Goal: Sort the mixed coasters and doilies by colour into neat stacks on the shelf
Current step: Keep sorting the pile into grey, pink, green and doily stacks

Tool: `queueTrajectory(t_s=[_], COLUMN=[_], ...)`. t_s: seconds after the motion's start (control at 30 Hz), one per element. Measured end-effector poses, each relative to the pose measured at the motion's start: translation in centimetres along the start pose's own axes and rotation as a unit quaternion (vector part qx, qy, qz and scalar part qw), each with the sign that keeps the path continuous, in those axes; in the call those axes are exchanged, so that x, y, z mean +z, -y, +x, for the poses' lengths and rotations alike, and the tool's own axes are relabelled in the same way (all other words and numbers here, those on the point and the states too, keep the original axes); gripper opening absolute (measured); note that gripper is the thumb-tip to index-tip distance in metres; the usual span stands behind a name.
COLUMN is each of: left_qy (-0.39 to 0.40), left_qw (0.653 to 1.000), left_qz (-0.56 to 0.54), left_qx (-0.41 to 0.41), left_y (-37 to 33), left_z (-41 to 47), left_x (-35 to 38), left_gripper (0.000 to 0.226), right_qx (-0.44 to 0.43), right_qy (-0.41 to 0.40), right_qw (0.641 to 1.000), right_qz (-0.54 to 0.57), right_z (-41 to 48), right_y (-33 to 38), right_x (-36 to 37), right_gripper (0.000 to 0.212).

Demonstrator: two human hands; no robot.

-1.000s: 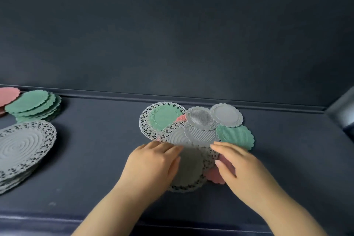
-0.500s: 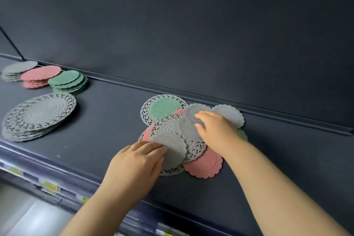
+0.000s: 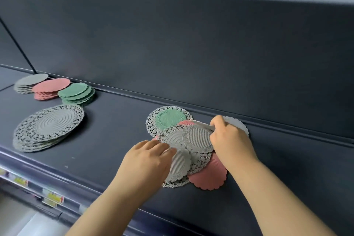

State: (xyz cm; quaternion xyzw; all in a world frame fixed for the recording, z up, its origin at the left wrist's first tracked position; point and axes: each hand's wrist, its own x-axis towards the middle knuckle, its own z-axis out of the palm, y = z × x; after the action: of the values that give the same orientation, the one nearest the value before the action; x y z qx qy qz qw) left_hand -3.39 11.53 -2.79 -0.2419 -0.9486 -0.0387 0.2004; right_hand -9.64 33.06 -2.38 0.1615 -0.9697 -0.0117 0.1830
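Centrally on the dark shelf (image 3: 115, 140) lay the mixed pile (image 3: 197, 140) of coasters and lace doilies, overlapping one another. The left hand (image 3: 147, 159) rested flat on the pile's near left side, its fingers straight and together, pressing on a ribbed grey coaster (image 3: 181, 163). The right hand (image 3: 229, 140) was at the pile's far right side, thumb and fingers curled and pinching the edge of a thin grey coaster (image 3: 201, 125), which was tilted up off the pile. A green coaster (image 3: 169, 119) sat on a lace doily (image 3: 151, 126) at the far left of the pile, and a pink coaster (image 3: 210, 176) stuck out at its near right. Well apart to the left stood the sorted stacks: a grey stack (image 3: 31, 80), a pink stack (image 3: 50, 85) and a green stack (image 3: 75, 91) in a row along the back, each touching the next, with a stack of large grey doilies (image 3: 51, 124) nearer.
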Motion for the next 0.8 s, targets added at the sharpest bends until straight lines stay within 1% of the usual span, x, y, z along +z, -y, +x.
queueTrajectory(t_s=[0.03,0.07,0.1,0.13,0.17,0.2,0.23,0.27,0.3,0.33,0.4,0.43,0.5,0.57,0.63,0.73,0.8], left_qy=[0.005,0.012,0.017,0.022,0.031,0.050,0.070,0.096,0.115,0.134,0.165,0.161,0.187,0.202,0.211,0.224,0.217], left_qw=[1.000,1.000,0.999,0.998,0.998,0.996,0.995,0.993,0.991,0.989,0.985,0.985,0.979,0.975,0.973,0.972,0.974], left_qz=[-0.004,-0.009,-0.012,-0.010,-0.002,0.006,0.014,0.020,0.025,0.020,0.018,0.035,0.058,0.060,0.055,0.039,0.051], left_qx=[0.010,0.021,0.035,0.050,0.061,0.070,0.071,0.071,0.068,0.064,0.045,0.047,0.054,0.072,0.072,0.054,0.040], left_y=[0.1,0.1,0.0,-0.3,-0.6,-1.0,-1.3,-1.7,-2.1,-2.6,-3.3,-3.3,-3.1,-3.0,-3.1,-3.2,-3.0], left_z=[0.5,1.2,1.8,2.6,3.4,4.2,4.9,5.5,6.1,6.6,7.6,7.9,8.3,8.5,8.4,8.5,8.5], left_x=[0.3,0.5,0.8,1.1,1.3,1.7,2.3,2.8,3.0,3.2,3.3,3.6,4.2,4.5,4.2,3.8,3.7], left_gripper=[0.023,0.021,0.021,0.020,0.020,0.020,0.024,0.030,0.034,0.035,0.039,0.041,0.040,0.034,0.029,0.044,0.049], right_qx=[0.031,0.059,0.068,0.075,0.083,0.093,0.112,0.123,0.129,0.125,0.132,0.148,0.165,0.180,0.216,0.242,0.245], right_qy=[-0.018,-0.033,-0.071,-0.090,-0.083,-0.063,-0.016,0.042,0.072,0.098,0.120,0.105,0.084,0.064,0.033,-0.006,-0.028], right_qw=[0.999,0.997,0.994,0.991,0.992,0.993,0.993,0.991,0.989,0.987,0.983,0.982,0.979,0.975,0.965,0.950,0.944], right_qz=[0.002,0.034,0.057,0.059,0.049,0.030,0.013,0.010,0.016,0.023,0.046,0.050,0.081,0.115,0.146,0.197,0.218], right_z=[-0.6,-1.3,-2.1,-3.0,-3.6,-4.2,-4.7,-5.0,-5.5,-6.1,-6.6,-6.6,-7.1,-7.2,-7.2,-7.4,-7.5], right_y=[0.2,0.3,0.3,0.0,0.0,0.1,0.3,0.6,0.5,0.3,0.7,0.8,0.5,0.6,0.5,0.3,0.3], right_x=[-0.7,-1.4,-2.0,-2.0,-2.4,-2.6,-2.9,-3.1,-2.5,-1.5,-1.8,-2.1,-1.0,-0.9,-0.9,-0.8,-0.9], right_gripper=[0.032,0.016,0.018,0.024,0.030,0.034,0.035,0.032,0.028,0.026,0.023,0.022,0.017,0.015,0.013,0.011,0.007])
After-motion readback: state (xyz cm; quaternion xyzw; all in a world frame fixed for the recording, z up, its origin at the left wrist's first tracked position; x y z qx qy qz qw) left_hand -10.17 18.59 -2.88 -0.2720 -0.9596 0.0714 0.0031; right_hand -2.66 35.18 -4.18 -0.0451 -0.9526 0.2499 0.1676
